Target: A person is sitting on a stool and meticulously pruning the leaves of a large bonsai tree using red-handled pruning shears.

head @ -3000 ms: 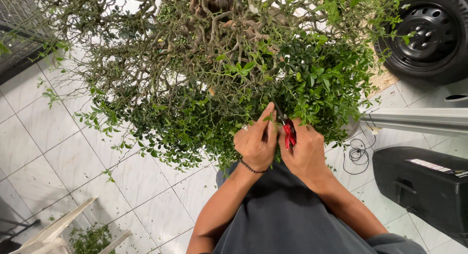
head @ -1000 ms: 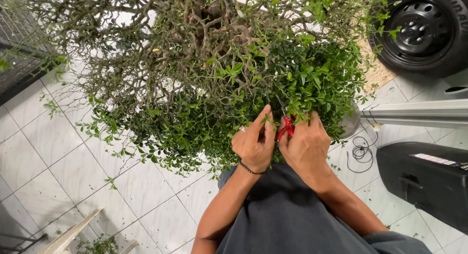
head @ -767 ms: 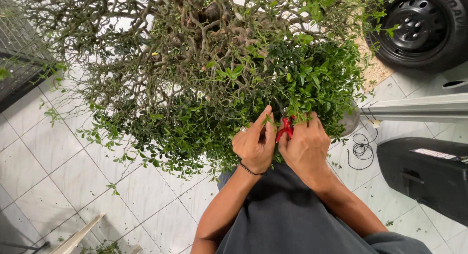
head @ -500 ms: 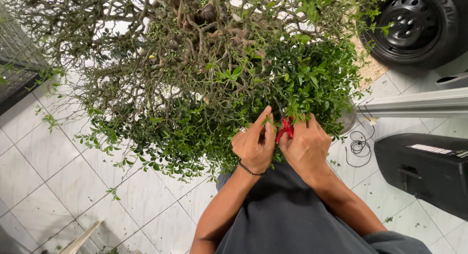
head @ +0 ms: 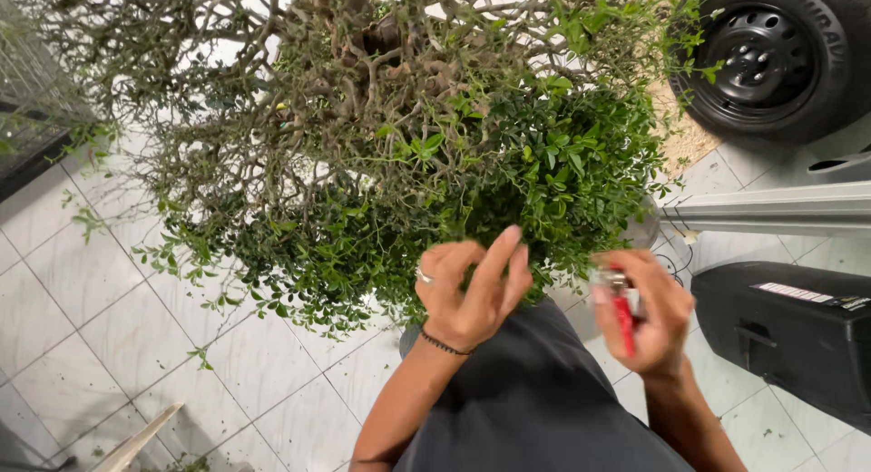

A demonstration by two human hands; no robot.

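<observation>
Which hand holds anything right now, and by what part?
The right hand holds red-handled clippers, gripped around the handles; the blade end is blurred. The left hand holds nothing that can be seen, fingers raised just in front of the shrub's foliage.

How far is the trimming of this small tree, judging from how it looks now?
Done: leaf clippings lie on the white tiled floor, and the upper branches look thin and mostly bare. In hand: the right hand holds red-handled clippers clear of the leaves, while the left hand, open, is at the foliage edge. Left: the dense green foliage near the hands remains thick.
</observation>
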